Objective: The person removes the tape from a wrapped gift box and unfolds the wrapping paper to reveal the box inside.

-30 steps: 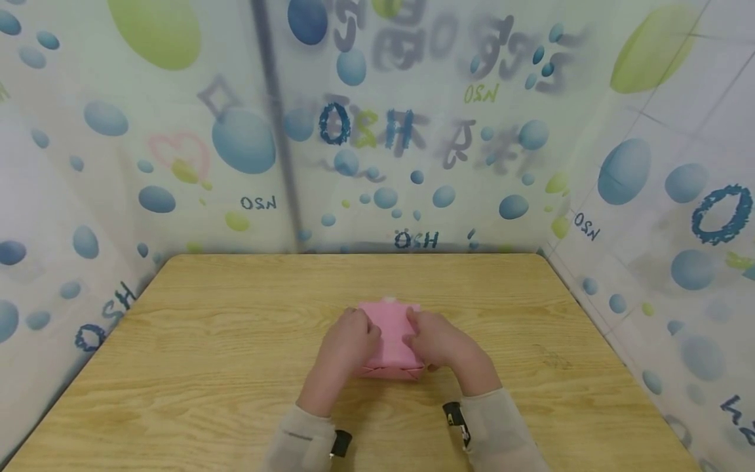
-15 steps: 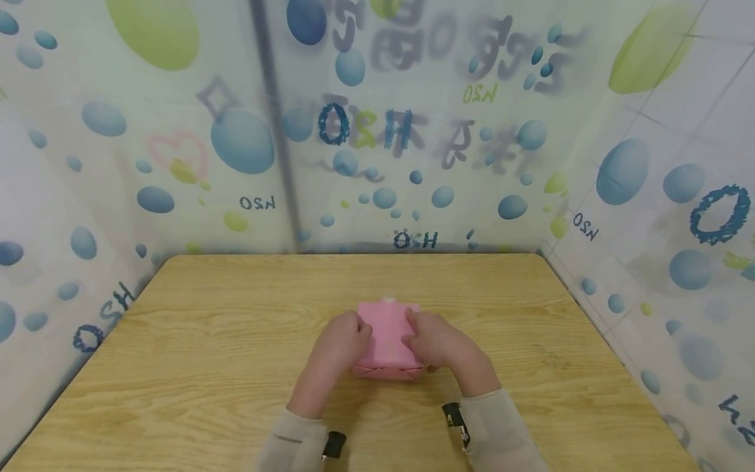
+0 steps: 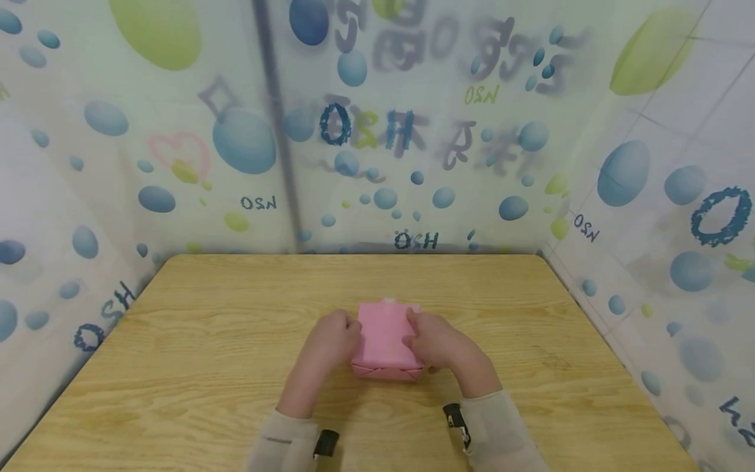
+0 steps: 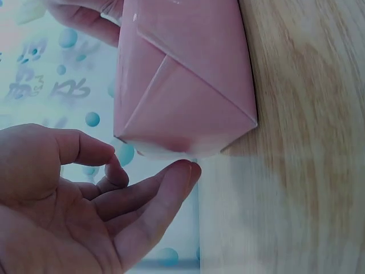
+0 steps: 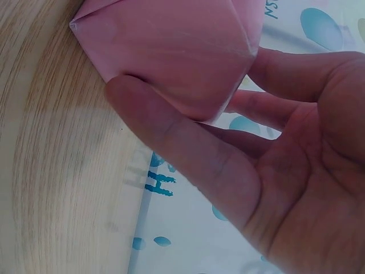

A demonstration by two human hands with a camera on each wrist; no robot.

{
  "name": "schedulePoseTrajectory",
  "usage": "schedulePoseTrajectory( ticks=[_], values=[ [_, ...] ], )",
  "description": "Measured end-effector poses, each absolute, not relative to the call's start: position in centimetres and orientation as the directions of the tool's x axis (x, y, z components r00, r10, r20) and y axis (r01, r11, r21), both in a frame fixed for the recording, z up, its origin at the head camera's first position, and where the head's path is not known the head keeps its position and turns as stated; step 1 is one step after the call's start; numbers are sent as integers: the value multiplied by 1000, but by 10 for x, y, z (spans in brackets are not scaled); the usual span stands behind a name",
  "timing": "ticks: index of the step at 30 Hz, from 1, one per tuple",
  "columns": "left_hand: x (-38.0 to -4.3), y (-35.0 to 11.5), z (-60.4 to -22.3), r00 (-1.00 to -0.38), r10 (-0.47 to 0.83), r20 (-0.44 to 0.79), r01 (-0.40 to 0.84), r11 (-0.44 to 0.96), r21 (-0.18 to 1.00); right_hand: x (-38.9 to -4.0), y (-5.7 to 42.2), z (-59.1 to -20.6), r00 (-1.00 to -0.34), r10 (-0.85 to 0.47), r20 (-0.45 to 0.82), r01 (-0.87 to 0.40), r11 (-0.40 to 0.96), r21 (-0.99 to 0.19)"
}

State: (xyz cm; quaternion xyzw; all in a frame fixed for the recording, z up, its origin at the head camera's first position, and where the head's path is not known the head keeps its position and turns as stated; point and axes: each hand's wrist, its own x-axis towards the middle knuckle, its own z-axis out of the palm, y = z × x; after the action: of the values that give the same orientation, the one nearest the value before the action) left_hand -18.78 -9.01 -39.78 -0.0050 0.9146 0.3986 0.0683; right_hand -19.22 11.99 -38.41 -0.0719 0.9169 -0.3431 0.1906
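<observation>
A pink paper-wrapped box [image 3: 385, 341] with folded end flaps rests on the wooden table in the head view. At its right side my right hand [image 3: 441, 342] holds on, fingers at the top edge; in the right wrist view the thumb [image 5: 171, 142] lies along the box's side. My left hand [image 3: 331, 339] is beside the left side of the box. In the left wrist view its fingers are loosely bent and hold nothing, with the fingertips close to the box's folded end [image 4: 182, 103]; whether they touch it, I cannot tell.
The wooden table [image 3: 224, 334] extends around the box on all sides. Behind it and at both sides hang pale curtains [image 3: 413, 216] printed with blue and green drops and letters. Small black devices [image 3: 326, 444] sit at the cuffs of the light sleeves.
My left hand has moved left, from over the box's top to beside its left side. The right hand and the box have stayed in place.
</observation>
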Motion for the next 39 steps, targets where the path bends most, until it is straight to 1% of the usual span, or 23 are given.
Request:
schedulePoseTrajectory(
  ticks=[3, 11, 17, 26, 33, 37, 39],
  values=[
    [-188, -93, -397, -989, 32, -145, -86, 673, 734, -192, 120, -384, -917, -264, -300, -1, 752, -659],
    [-189, -104, -400, -991, 18, -131, -83, 687, 722, -192, 120, -384, -917, -264, -299, -2, 753, -658],
    [-188, -113, -396, -986, -17, -167, -133, 688, 714, -192, 120, -385, -917, -264, -300, 1, 750, -662],
    [-188, -118, -399, -977, -10, -212, -161, 684, 712, -191, 120, -384, -917, -263, -300, 0, 751, -660],
    [-187, -118, -396, -975, -32, -220, -176, 718, 673, -191, 121, -384, -919, -258, -299, 2, 754, -657],
    [-195, -122, -408, -974, -39, -225, -181, 733, 656, -191, 121, -384, -918, -260, -299, 4, 749, -663],
    [-208, -129, -432, -976, -30, -214, -162, 755, 635, -191, 121, -384, -917, -263, -299, 2, 748, -664]
  ],
)
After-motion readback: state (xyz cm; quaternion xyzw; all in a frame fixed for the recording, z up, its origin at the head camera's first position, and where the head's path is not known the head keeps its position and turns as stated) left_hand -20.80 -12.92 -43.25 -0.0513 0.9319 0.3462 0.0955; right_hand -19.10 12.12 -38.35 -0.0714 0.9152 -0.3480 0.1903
